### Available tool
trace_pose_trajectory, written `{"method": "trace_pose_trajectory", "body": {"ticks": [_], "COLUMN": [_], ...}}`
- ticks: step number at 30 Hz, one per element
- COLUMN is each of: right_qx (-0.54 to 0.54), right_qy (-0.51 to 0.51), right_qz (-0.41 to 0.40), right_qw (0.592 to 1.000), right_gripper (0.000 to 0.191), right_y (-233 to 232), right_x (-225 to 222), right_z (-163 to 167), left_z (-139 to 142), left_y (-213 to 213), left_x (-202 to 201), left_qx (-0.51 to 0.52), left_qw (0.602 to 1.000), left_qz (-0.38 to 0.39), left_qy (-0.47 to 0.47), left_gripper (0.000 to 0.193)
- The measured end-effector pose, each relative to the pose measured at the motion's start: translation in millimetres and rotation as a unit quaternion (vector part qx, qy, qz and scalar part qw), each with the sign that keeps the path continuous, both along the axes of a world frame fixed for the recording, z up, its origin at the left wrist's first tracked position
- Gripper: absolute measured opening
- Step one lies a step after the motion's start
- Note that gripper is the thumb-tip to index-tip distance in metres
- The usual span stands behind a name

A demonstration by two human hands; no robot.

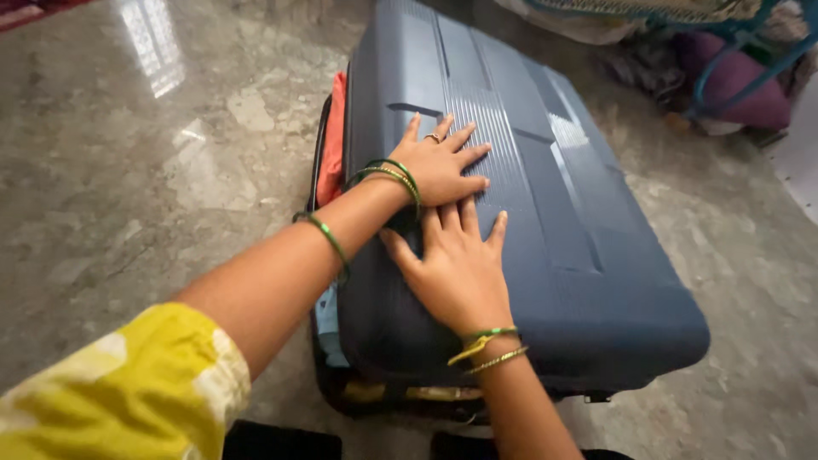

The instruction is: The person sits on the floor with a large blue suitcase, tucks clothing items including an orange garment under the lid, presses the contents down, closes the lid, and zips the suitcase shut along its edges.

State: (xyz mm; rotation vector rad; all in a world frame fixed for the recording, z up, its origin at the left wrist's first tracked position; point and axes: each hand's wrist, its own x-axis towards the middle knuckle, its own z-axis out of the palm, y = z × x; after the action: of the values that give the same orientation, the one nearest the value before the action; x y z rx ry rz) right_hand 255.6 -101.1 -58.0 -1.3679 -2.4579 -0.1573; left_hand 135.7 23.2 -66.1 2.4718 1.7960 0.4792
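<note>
Pressing flat on a hard-shell suitcase [545, 213], slate blue, moulded plastic, ribbed down its middle, lying on polished marble floor [153, 196]. Left hand [443, 166] spread open, fingers apart, palm down on the ribbed panel; right hand [456, 268] just below, likewise splayed, fingertips meeting the left palm's edge. Beside the left wrist, orange fabric [334, 140] bulging from the seam. Green bangles [388, 175] circling that wrist.

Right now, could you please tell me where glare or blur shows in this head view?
Head view: window glare on the polished grey stone floor at upper left; a smaller sheen on the dark blue ribbed hard-shell suitcase; left hand and right hand are sharp; the yellow sleeve is soft.
</note>
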Motion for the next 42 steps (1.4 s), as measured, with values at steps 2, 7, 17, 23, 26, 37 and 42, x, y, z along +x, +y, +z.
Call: {"method": "trace_pose_trajectory", "body": {"ticks": [2, 7, 17, 23, 26, 37, 42], "right_qx": [0.025, 0.072, 0.076, 0.112, 0.156, 0.1, 0.096], "right_qy": [0.014, 0.042, 0.138, 0.18, 0.17, 0.14, 0.137], "right_qz": [0.016, 0.036, -0.01, 0.003, 0.008, 0.093, 0.082], "right_qw": [0.999, 0.996, 0.988, 0.977, 0.973, 0.981, 0.982], "right_gripper": [0.082, 0.076, 0.068, 0.071, 0.076, 0.1, 0.104], "right_y": [-13.0, -23.4, -17.0, -33.8, -54.1, -83.9, -92.1], "right_x": [-1.4, -3.7, -14.8, -10.5, -4.4, 22.5, 17.5], "right_z": [-11.7, -29.2, -33.0, -45.9, -55.2, -61.0, -65.4], "left_z": [-14.2, -35.2, -46.9, -44.5, -39.4, -22.9, -19.1], "left_y": [-14.8, -35.0, -14.4, -39.0, -60.9, -122.6, -136.4], "left_x": [-4.6, -16.2, -38.5, -35.6, -29.3, -14.7, -16.0], "left_qx": [0.036, 0.093, 0.136, 0.062, 0.075, 0.057, 0.083], "left_qw": [0.999, 0.994, 0.99, 0.998, 0.997, 0.995, 0.991], "left_qz": [0.006, 0.003, -0.021, 0.031, 0.0, -0.081, -0.093], "left_qy": [-0.005, -0.051, 0.003, -0.003, 0.004, -0.015, -0.042], "left_gripper": [0.07, 0.062, 0.05, 0.055, 0.056, 0.058, 0.06]}}
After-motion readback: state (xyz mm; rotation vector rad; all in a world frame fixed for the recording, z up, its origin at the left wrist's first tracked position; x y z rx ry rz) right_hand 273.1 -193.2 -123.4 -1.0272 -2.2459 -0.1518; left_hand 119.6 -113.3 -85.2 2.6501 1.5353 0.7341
